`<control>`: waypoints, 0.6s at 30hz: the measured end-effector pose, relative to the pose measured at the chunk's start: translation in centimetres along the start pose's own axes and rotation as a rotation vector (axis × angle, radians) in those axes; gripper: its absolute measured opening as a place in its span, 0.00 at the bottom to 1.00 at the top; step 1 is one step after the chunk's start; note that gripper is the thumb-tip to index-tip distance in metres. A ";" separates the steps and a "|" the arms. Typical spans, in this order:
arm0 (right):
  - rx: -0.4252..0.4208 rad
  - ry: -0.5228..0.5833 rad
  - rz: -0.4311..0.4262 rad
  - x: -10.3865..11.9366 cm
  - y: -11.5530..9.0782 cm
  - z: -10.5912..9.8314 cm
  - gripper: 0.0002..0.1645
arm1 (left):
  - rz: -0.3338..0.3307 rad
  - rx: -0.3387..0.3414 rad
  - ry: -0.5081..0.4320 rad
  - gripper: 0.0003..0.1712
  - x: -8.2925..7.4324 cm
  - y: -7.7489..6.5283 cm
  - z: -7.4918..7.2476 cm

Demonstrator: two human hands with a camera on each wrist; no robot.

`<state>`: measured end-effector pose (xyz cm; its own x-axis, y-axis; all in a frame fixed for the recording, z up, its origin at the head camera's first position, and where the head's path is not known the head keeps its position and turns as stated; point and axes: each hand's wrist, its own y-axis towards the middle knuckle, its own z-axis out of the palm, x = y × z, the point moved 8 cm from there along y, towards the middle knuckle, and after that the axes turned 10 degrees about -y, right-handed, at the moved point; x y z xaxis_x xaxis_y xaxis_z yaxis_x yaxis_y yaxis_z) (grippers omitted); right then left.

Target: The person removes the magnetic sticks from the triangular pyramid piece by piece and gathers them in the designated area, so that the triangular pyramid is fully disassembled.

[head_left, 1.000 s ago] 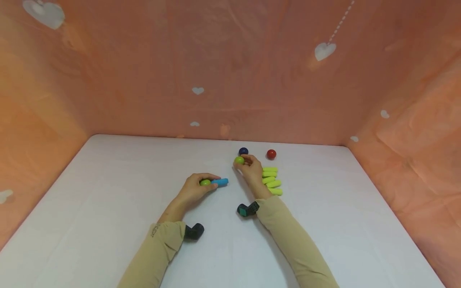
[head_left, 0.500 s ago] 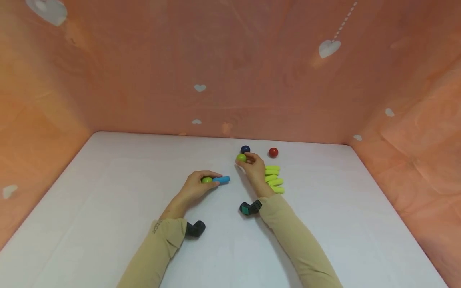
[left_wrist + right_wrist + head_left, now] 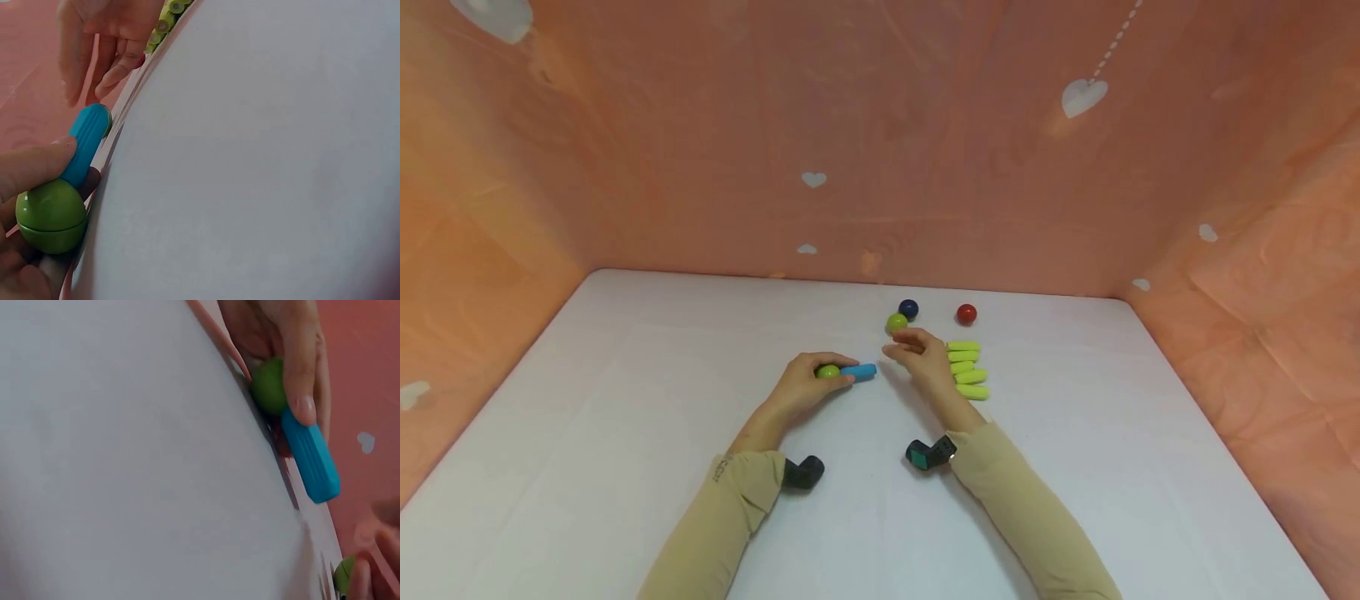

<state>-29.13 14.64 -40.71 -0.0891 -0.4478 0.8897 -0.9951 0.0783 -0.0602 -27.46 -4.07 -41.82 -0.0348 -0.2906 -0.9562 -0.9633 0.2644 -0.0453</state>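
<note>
My left hand [image 3: 796,390] grips a short blue ridged bar [image 3: 862,372] between thumb and fingers, low over the white table. A glossy green ball [image 3: 51,215] sits against the bar's near end, inside the same hand; whether the two are joined I cannot tell. My right hand [image 3: 928,365] has loosely bent fingers with nothing between them. Just beyond its fingertips, a second green ball [image 3: 897,322] lies on the table beside a dark blue ball [image 3: 908,309].
Several yellow-green bars [image 3: 972,377] lie in a row right of my right hand, partly hidden by it. Farther back sits a red ball [image 3: 966,314]. An orange-pink cloth with pale hearts [image 3: 814,179] hangs behind the white table [image 3: 625,358] and at its sides.
My right hand has let go of the second green ball, left beside the dark blue one, and has drawn back slightly toward me. The left hand keeps its hold, nearly still.
</note>
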 end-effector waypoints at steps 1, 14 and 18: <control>0.043 -0.020 -0.021 0.2 -0.2 0.3 0.21 | -0.002 0.003 0.000 0.15 0.0 0.0 0.0; 0.316 -0.141 -0.115 0.1 -2.0 2.6 0.18 | -0.009 0.025 -0.058 0.16 0.2 0.0 0.1; 0.307 -0.141 -0.125 0.1 -2.0 2.6 0.18 | -0.009 0.024 -0.081 0.16 0.3 0.0 0.1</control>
<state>-27.22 12.15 -41.69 0.0506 -0.5572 0.8289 -0.9632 -0.2467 -0.1070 -27.46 -4.08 -42.18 -0.0038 -0.2175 -0.9760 -0.9568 0.2847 -0.0598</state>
